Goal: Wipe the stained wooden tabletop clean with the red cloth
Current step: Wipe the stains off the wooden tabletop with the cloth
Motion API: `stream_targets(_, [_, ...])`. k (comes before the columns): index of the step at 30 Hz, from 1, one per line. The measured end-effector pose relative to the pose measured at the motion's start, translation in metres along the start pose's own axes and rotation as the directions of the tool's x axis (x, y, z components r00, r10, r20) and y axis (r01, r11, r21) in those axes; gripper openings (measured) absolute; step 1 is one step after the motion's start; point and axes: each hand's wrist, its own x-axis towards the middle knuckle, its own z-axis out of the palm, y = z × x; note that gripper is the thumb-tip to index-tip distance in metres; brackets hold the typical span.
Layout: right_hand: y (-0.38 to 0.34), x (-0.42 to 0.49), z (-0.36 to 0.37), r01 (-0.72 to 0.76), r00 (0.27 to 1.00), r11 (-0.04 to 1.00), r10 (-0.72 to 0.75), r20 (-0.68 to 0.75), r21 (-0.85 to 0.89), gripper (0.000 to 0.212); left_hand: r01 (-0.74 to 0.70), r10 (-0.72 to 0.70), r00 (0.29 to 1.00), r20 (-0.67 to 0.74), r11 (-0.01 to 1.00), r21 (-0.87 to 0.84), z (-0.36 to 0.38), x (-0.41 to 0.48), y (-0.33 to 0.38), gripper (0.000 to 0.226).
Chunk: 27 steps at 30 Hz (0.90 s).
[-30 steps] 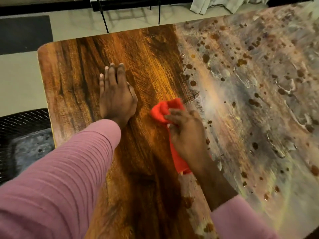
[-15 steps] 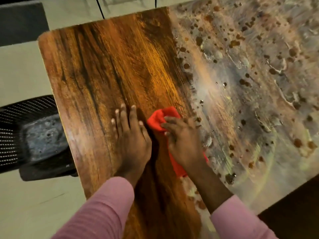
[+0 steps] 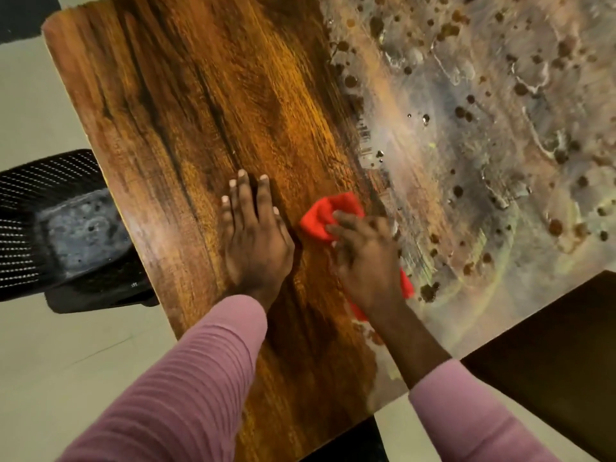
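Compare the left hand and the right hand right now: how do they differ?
The left hand lies flat and outstretched; the right hand is curled over the red cloth. The left hand rests on the clean-looking part of the tabletop; the right hand sits at the edge of the stained patch. The left hand holds nothing; the right hand holds the cloth. Both rest on the tabletop, side by side.

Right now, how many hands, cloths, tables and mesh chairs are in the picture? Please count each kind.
Hands: 2 (left hand flat on the wood, right hand on the cloth)
Cloths: 1 (red cloth)
Tables: 1 (wooden table)
Chairs: 1 (black mesh chair)
Total: 5
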Motion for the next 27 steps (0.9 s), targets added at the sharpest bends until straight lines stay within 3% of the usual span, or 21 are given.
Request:
stream_targets(4, [0.011, -0.030, -0.008, 0.169, 0.983, 0.986, -0.168, 0.079, -0.008, 0.029, -0.009, 0.009, 1.000, -0.025, 1.000, -0.002, 0.000, -0.001, 0.000, 0.055])
stream_targets(7, [0.040, -0.016, -0.022, -0.061, 0.998, 0.996, 0.062, 0.006, -0.071, 0.027, -0.018, 0.017, 1.000, -0.023, 1.000, -0.013, 0.000, -0.001, -0.002, 0.055])
stream_targets(10, [0.039, -0.010, -0.021, -0.251, 0.965, 0.968, 0.250, -0.086, -0.011, 0.027, -0.028, 0.027, 0.999, -0.034, 0.999, -0.016, 0.002, -0.001, -0.002, 0.054])
stream_targets(14, [0.003, -0.044, 0.000, -0.036, 0.999, 0.999, 0.036, -0.027, 0.003, 0.030, -0.030, 0.028, 0.995, -0.091, 0.999, -0.025, 0.006, 0.000, -0.003, 0.053])
stream_targets(18, [0.004, -0.070, 0.004, 0.171, 0.983, 0.985, -0.170, 0.073, -0.009, 0.031, -0.091, 0.086, 0.990, -0.112, 0.995, -0.039, 0.007, -0.005, -0.007, 0.055])
stream_targets(21, [0.028, -0.060, -0.010, -0.011, 1.000, 0.997, 0.011, -0.002, -0.071, 0.031, -0.154, 0.149, 0.983, -0.108, 0.987, -0.039, 0.006, -0.017, -0.006, 0.055])
stream_targets(24, [0.039, -0.049, -0.019, -0.234, 0.968, 0.972, 0.234, -0.094, 0.014, 0.028, -0.138, 0.130, 0.985, -0.110, 0.988, -0.068, 0.009, -0.052, 0.004, 0.054])
stream_targets(27, [0.024, -0.071, -0.011, -0.149, 0.987, 0.988, 0.151, -0.062, 0.031, 0.030, -0.035, 0.024, 0.996, -0.089, 0.992, -0.125, 0.017, -0.102, 0.016, 0.052])
